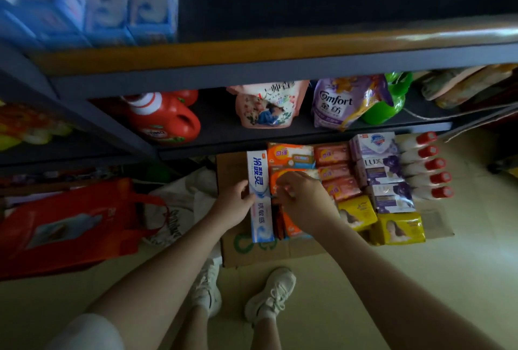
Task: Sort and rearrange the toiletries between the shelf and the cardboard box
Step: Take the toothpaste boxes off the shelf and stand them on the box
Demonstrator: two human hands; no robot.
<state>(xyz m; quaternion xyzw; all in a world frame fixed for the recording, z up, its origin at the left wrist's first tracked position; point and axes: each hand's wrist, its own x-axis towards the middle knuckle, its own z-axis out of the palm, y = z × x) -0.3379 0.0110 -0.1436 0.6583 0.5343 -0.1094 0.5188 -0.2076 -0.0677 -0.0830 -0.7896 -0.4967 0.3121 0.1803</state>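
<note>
A cardboard box [252, 251] lies on the floor under the dark metal shelf [252, 78]. It holds orange soap packs [291, 156], purple Lux boxes [378, 170], yellow packs [400, 229] and several red-capped white bottles [426, 164]. My left hand [235, 204] grips a white and blue toothpaste box [260, 195] standing on edge at the box's left side. My right hand [302, 201] hovers just right of it over an orange pack, fingers curled; whether it holds anything is hidden.
On the lower shelf stand a red detergent jug [165, 120], a pink refill pouch [266, 106], a purple Comfort pouch [342, 103] and a green bottle [392, 100]. A red tote bag [70, 226] lies left. My white shoes [269, 293] stand before the box.
</note>
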